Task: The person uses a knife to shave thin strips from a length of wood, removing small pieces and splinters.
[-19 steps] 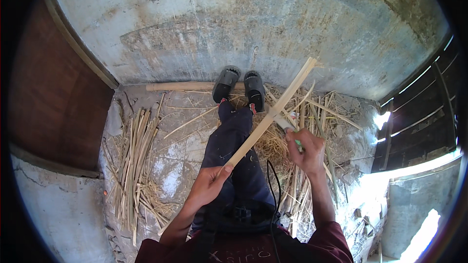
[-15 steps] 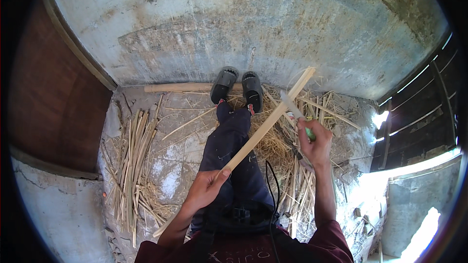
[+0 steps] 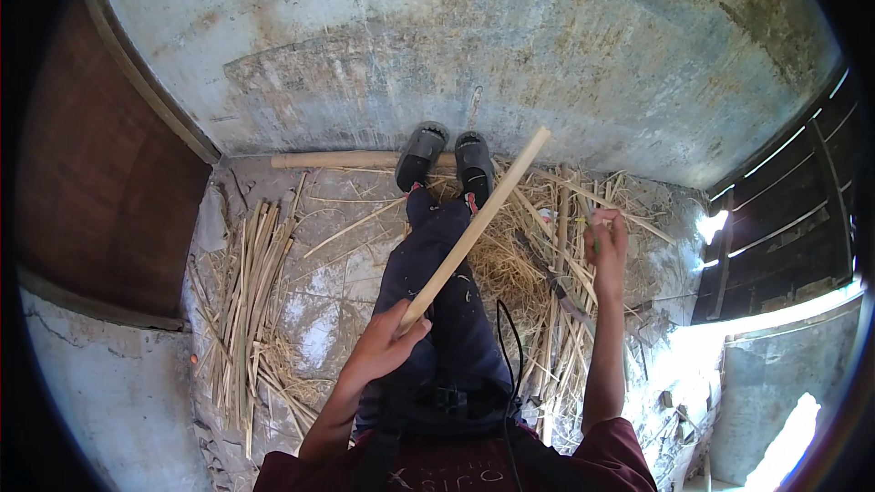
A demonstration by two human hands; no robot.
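My left hand (image 3: 381,346) is closed round the lower end of a pale bamboo strip (image 3: 476,226). The strip slants up and to the right across my legs, its far end in front of the wall. Off to the right of the strip, my right hand (image 3: 608,241) is closed on a knife (image 3: 595,240). Only a little of its green handle shows; the blade is hard to make out against the litter behind it. Knife and strip are apart.
A bundle of split strips (image 3: 246,301) lies on the floor at left. More strips (image 3: 556,346) and a heap of shavings (image 3: 501,269) lie at right. A bamboo pole (image 3: 333,160) runs along the wall foot. A dark curved tool (image 3: 556,287) rests among the strips.
My right hand has moved the knife away from the strip, to the right. The strip's far end has swung left, and my left hand has shifted slightly.
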